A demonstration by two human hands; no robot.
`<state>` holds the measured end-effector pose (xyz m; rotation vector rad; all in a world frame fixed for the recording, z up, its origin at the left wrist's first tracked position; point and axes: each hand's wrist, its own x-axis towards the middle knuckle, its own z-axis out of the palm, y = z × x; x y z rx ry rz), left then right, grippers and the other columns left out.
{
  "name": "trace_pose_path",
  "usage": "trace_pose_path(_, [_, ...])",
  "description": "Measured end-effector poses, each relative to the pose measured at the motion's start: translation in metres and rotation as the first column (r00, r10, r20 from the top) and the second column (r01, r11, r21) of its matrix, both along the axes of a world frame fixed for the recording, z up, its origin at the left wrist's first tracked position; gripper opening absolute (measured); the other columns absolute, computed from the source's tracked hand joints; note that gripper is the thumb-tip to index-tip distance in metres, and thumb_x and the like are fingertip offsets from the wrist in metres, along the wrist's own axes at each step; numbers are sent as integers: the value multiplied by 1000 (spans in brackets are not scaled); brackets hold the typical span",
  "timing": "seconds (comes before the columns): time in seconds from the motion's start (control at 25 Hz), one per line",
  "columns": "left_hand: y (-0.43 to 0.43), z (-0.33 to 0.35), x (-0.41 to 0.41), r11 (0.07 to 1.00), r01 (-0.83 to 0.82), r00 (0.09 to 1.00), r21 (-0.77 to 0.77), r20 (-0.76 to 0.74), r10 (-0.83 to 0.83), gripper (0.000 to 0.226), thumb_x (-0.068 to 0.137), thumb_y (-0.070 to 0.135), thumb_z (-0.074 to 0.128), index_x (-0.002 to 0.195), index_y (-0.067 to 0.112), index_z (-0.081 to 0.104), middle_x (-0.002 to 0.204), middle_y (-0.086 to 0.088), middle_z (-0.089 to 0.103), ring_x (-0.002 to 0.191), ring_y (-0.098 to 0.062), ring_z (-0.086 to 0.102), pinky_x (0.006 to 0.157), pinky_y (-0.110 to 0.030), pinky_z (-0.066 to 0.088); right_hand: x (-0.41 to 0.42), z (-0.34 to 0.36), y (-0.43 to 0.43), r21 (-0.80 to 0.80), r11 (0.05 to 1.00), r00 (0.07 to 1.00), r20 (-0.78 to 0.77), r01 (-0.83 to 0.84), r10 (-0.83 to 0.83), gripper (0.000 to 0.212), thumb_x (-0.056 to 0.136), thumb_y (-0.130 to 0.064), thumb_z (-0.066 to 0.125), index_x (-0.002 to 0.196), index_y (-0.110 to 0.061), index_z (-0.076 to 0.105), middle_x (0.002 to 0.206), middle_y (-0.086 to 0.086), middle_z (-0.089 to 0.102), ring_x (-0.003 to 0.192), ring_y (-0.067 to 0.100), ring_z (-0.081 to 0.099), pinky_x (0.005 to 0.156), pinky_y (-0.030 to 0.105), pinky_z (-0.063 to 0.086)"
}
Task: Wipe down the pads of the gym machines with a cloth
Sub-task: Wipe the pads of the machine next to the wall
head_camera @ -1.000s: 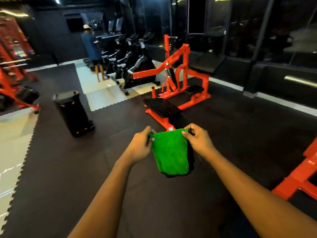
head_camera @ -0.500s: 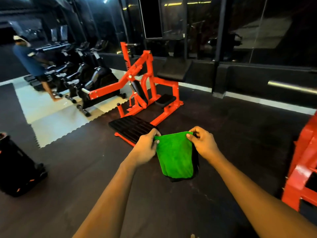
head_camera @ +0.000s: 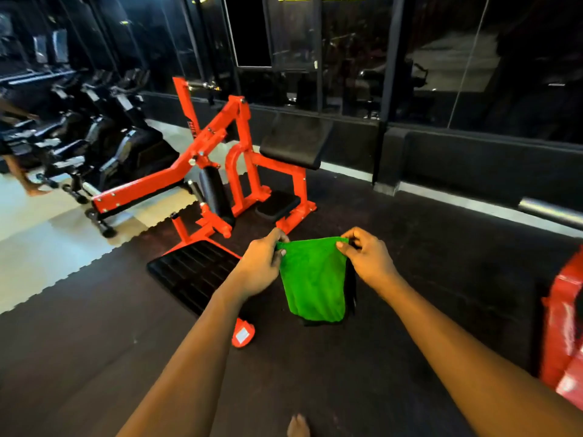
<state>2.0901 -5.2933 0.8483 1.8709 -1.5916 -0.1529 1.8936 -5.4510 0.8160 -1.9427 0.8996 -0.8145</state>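
Both hands pinch the green cloth [head_camera: 314,279] by its top corners, left hand [head_camera: 263,266] and right hand [head_camera: 367,258], mid-frame; the red machine [head_camera: 227,159] stands above-left.

From the green cloth [head_camera: 314,279], the way to the seat pad [head_camera: 277,205] farther off is open above the dark floor mat [head_camera: 441,247]. On the near left the ribbed footplate [head_camera: 192,272] lies low. The bars of the orange frame [head_camera: 239,159] stand left of and under the large pad [head_camera: 295,141]. At the right edge a red machine [head_camera: 564,326] closes that side.
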Motion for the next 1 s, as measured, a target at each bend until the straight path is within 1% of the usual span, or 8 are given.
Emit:
trace_pose_path(0.12, [-87,-14,49,999,15,1000,-28,-8,-15,18,92,-2,56,105,11,55,67,10,51,62,-1,53,60,-27,30,47,-7,-83,-20,999,999,-24,26,-27,10,90,-15,73,87,-20,66,83,11,71,82,27,68,73,30,50])
trace_pose_path(0.28, [-225,-6,122,995,92,995,-29,-32,-93,20,89,-8,55,103,6,57,68,16,48,65,11,53,59,-12,30,110,12,-209,-30,998,996,-64,56,-58,6,90,-19,74,92,-18,68,87,5,73,86,18,69,80,34,53])
trace_pose_path(0.44, [-358,8,171,990,134,991,-46,-18,-135,22,89,-6,55,104,10,56,67,12,49,61,6,52,60,-22,29,149,23,-323,-15,989,989,-13,145,-146,8,91,-15,73,90,-18,66,88,4,72,83,12,67,77,27,50])
trace_pose_path(0.6, [-483,-3,214,985,172,985,-31,7,-172,19,90,-5,55,104,9,56,62,11,47,57,3,51,55,-19,28,189,9,-447,8,987,986,-43,162,-161,7,91,-16,73,96,-11,70,92,6,73,85,12,66,80,27,50])
trace_pose_path(0.76, [-613,-11,255,994,111,994,-17,21,-110,18,91,-4,55,105,8,56,72,6,56,61,-2,50,63,-23,30,242,3,-587,-9,991,990,-39,134,-135,6,90,-19,74,95,-15,71,92,6,73,86,14,66,83,28,49])
trace_pose_path(0.8, [-635,-11,265,995,99,995,-9,17,-99,18,91,-4,55,104,8,56,71,9,54,62,0,51,63,-23,30,254,4,-613,6,993,993,-36,115,-115,4,90,-19,74,90,-20,70,91,6,73,87,17,67,85,32,52])
trace_pose_path(0.88, [-689,-7,290,999,52,999,-10,18,-52,19,90,-3,56,104,9,57,67,12,51,61,-1,50,63,-26,31,287,13,-678,-4,997,997,-37,73,-73,14,89,-19,75,83,-28,66,90,4,73,89,19,69,87,40,54])
trace_pose_path(1.0, [-764,1,334,999,-32,999,-23,-13,32,20,90,-3,56,104,11,56,63,11,51,57,-6,50,59,-27,32,340,20,-762,-7,998,998,-32,54,-55,10,88,-20,76,87,-25,67,91,3,74,89,19,70,85,38,54])
